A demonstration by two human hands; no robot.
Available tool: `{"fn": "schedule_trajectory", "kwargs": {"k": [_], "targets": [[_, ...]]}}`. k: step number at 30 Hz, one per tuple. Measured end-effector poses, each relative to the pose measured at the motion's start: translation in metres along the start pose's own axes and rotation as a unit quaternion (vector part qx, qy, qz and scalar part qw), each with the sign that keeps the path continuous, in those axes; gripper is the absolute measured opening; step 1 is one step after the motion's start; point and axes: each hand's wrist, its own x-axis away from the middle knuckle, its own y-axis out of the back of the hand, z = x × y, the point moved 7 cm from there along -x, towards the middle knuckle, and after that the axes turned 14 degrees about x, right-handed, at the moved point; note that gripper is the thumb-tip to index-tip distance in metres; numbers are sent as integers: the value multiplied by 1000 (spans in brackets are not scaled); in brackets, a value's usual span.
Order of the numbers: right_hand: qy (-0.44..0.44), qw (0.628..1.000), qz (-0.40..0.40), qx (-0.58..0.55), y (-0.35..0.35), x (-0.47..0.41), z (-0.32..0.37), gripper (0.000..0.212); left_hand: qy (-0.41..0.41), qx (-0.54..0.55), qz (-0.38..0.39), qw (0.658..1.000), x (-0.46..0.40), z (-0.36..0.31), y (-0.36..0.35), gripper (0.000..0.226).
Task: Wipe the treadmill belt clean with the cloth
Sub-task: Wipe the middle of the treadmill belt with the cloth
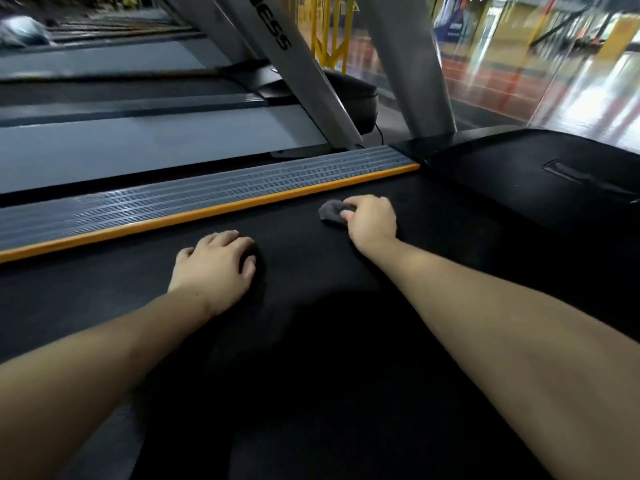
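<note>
Two hands are working: right hand (372,220) is gripping cloth (331,211) on belt (311,323); left hand (216,263) is resting flat. Progress cannot be judged.

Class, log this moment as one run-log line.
right hand grips grey cloth on treadmill belt | left hand rests on belt | cloth near orange edge strip
</note>
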Motion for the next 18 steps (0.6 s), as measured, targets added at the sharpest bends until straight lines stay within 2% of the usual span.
{"fn": "schedule_trajectory", "kwargs": {"k": [2,4,7,10,12,14,18], "targets": [[-61,997,4,-49,-8,-25,-5,28,4,-4,-6,1000,-11,16,5,43],[-66,997,-3,-37,-15,-33,-3,27,0,-10,-4,1000,-13,25,0,45],[15,999,-6,39,-20,-27,4,33,6,3,-2,1000,-14,29,-4,44],[103,987,84,93,-26,-23,-1,54,7,2,35,999,-19,29,8,42],[115,981,104,116,-23,-19,1,51,22,-29,49,998,-16,37,20,42],[98,985,89,114,-19,-7,11,44,48,-61,40,996,-3,49,27,44],[111,990,60,69,-21,27,69,29,75,-45,10,996,26,72,35,44]]}}
